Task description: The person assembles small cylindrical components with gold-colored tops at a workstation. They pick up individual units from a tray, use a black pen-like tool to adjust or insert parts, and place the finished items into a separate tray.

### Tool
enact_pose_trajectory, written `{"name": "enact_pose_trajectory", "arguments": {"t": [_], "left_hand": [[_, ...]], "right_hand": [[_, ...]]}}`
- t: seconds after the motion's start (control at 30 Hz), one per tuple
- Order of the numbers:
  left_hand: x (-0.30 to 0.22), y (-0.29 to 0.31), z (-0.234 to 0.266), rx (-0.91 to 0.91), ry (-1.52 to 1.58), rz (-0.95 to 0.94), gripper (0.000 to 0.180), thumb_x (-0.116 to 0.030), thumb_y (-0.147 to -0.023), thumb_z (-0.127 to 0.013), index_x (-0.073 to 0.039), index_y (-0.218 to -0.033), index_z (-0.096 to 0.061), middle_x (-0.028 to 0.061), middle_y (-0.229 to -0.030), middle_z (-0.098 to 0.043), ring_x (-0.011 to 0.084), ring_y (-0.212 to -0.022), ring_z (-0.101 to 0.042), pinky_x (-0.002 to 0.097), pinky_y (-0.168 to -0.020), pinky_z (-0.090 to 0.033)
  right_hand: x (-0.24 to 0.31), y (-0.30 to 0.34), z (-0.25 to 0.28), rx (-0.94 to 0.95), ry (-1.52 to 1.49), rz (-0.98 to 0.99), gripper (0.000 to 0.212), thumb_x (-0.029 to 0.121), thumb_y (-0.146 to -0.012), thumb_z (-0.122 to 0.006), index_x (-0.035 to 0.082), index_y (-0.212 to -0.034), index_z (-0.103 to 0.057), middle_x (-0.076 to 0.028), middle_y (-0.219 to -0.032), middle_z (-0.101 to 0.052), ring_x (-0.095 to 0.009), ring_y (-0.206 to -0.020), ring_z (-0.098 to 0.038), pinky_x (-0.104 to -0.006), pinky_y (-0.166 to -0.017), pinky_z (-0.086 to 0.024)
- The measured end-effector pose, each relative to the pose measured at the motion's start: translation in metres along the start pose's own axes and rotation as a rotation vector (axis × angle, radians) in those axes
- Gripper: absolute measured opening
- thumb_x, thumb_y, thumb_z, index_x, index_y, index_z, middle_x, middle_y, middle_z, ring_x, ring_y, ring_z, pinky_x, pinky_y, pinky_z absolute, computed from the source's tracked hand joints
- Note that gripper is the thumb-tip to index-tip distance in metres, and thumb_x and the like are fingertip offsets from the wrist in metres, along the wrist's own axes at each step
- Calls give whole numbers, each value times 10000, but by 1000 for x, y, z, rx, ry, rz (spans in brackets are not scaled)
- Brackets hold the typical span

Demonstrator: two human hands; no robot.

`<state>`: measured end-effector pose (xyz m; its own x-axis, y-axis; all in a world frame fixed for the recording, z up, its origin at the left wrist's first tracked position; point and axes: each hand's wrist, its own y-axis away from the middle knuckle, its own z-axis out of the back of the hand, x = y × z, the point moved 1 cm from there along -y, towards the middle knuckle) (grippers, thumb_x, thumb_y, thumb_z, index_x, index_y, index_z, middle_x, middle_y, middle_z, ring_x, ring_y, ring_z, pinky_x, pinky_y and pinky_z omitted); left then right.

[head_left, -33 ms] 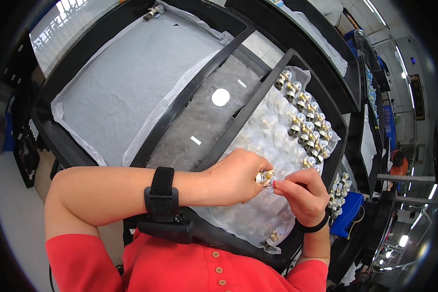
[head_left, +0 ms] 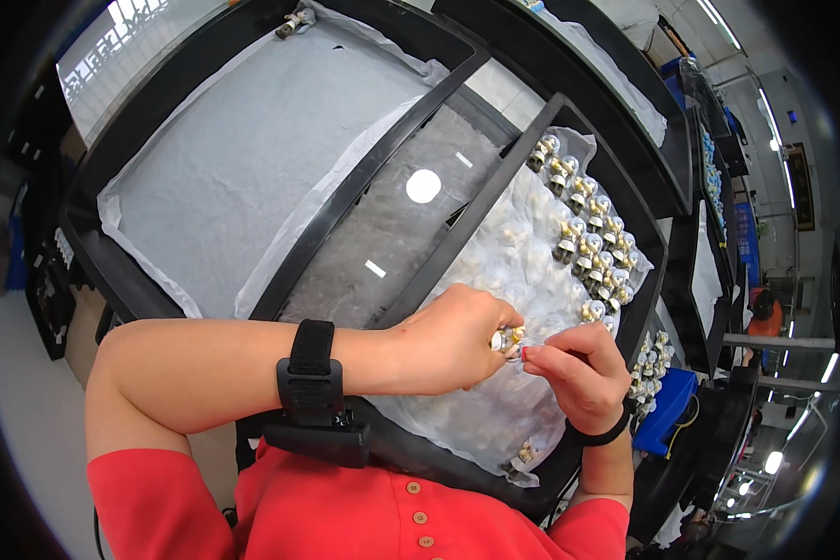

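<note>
- Left hand (head_left: 462, 341): clamped on a figurine (head_left: 503, 340) above the tray (head_left: 487, 201).
- Right hand (head_left: 583, 373): fingertips together above the tray, contents unclear.
- Grey surface (head_left: 364, 243): left of the tray.
- Blue box (head_left: 665, 411), lamps (head_left: 774, 462): right of the tray.

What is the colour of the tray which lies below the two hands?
The tray is black, best seen in the head view.

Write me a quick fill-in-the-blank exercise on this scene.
1. The left hand holds a small figurine over the tray on the person's ____ side.
2. The band round the wrist of the right hand is ____.
3. The round spot between the two trays is ____.
4. The person's sleeves are ____.

Missing words: right; black; white; red.
</note>
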<state>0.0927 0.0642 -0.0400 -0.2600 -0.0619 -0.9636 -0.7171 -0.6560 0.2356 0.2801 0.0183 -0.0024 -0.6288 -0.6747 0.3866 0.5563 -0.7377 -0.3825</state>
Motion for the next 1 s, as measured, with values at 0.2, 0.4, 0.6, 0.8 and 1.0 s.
{"name": "enact_pose_trajectory", "arguments": {"t": [0.2,0.4,0.6,0.8,1.0], "left_hand": [[2,0,-1,-13,19,-28,389,-79,-802,-641,49,-1166,-596,204,-788,-674,204,-581,-656,326,-559,-506],[4,0,-2,-28,-9,-45,388,-76,-796,-641,46,-1162,-600,219,-769,-667,230,-590,-658,345,-579,-507],[9,-2,-3,-67,-71,-135,382,-85,-792,-644,47,-1149,-607,214,-750,-663,249,-590,-656,353,-584,-504],[8,-3,-3,-24,-49,-59,378,-86,-781,-636,45,-1134,-613,216,-741,-659,254,-595,-654,355,-577,-500],[3,-1,0,6,15,-11,354,-73,-776,-626,49,-1108,-604,190,-730,-658,248,-587,-651,355,-562,-498]], "right_hand": [[-4,0,-9,50,26,39,278,-6,-621,-778,35,-883,-694,-51,-821,-587,-180,-699,-562,-280,-557,-442],[-3,2,-1,53,-99,-32,256,46,-652,-796,43,-887,-694,-47,-810,-593,-177,-681,-568,-274,-571,-449],[-6,5,-1,-61,-66,-67,277,43,-639,-815,49,-889,-695,-44,-807,-604,-159,-682,-576,-252,-568,-458],[-5,2,-6,37,-10,-5,287,41,-638,-809,45,-898,-688,-44,-822,-605,-172,-689,-580,-264,-567,-464],[1,0,-5,116,-27,-124,274,26,-667,-786,48,-920,-681,-54,-840,-603,-194,-714,-591,-282,-576,-476]]}}
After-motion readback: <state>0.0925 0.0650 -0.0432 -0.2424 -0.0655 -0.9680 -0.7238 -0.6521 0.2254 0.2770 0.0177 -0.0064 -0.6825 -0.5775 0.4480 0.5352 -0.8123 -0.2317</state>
